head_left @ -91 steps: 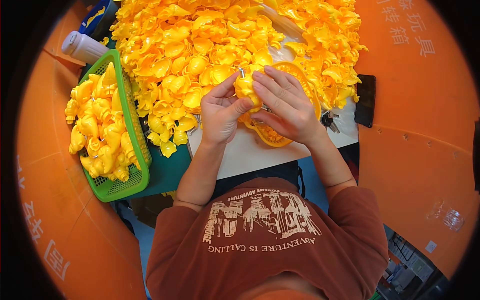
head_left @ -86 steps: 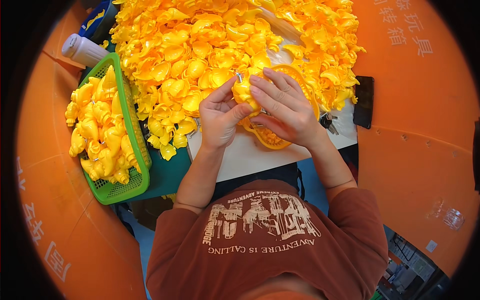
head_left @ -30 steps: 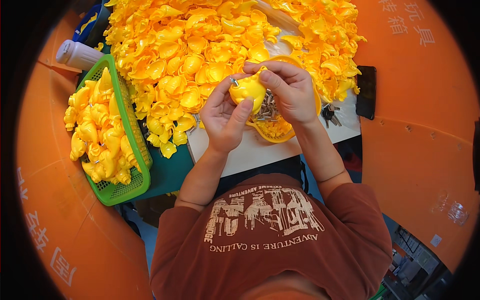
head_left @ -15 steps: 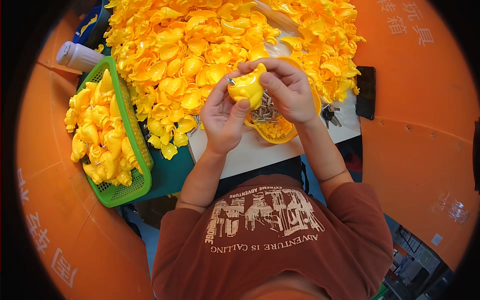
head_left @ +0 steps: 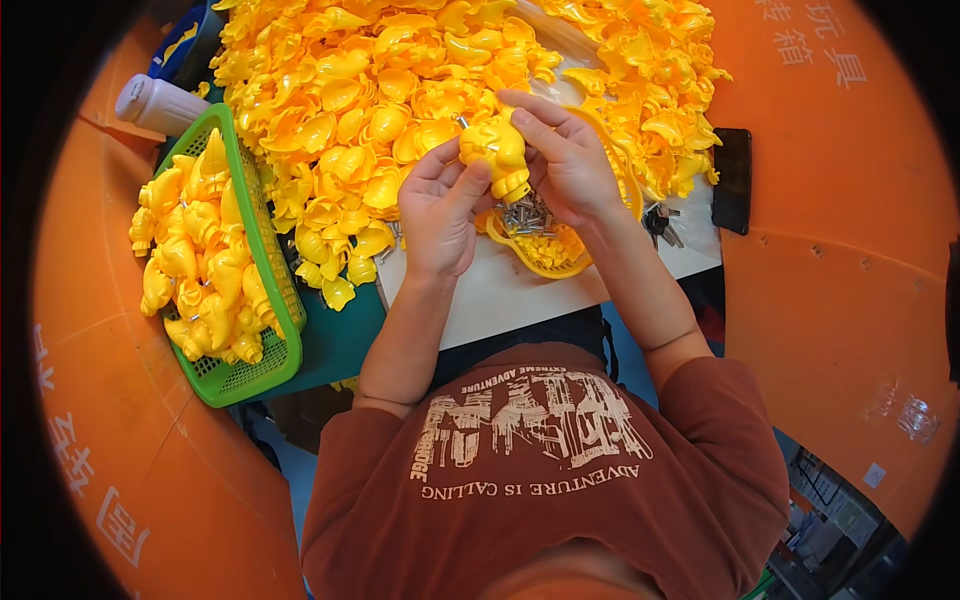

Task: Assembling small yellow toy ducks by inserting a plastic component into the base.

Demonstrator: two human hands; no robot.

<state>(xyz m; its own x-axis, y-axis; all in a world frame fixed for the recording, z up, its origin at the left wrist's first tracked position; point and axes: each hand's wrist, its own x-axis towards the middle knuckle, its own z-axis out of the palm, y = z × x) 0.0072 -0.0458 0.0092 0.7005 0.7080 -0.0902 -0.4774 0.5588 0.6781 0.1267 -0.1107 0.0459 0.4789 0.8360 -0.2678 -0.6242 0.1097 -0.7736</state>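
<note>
Between both hands is a rounded yellow plastic toy body [head_left: 497,148], with a small metal pin poking out at its upper left. My left hand [head_left: 438,215] grips its left side between thumb and fingers. On the upper right, my right hand [head_left: 572,165] closes its thumb and fingers on the same piece. Below them, a yellow plastic basket [head_left: 553,272] holds silvery metal pins [head_left: 527,218] and small yellow parts; the right hand hides some of it. Beyond the hands spreads a large heap of loose yellow shell pieces [head_left: 340,95].
A green basket [head_left: 288,352] piled with yellow toy bodies [head_left: 205,255] stands at the left. Behind it lies a whitish bottle [head_left: 160,105]. Keys [head_left: 662,226] and a black phone [head_left: 732,180] lie at the right. Orange panels [head_left: 840,270] flank the table on both sides.
The toy body has been turned in my hands, so its narrow ribbed end now points down. My right hand has shifted its grip, and my left fingers have moved along its side.
</note>
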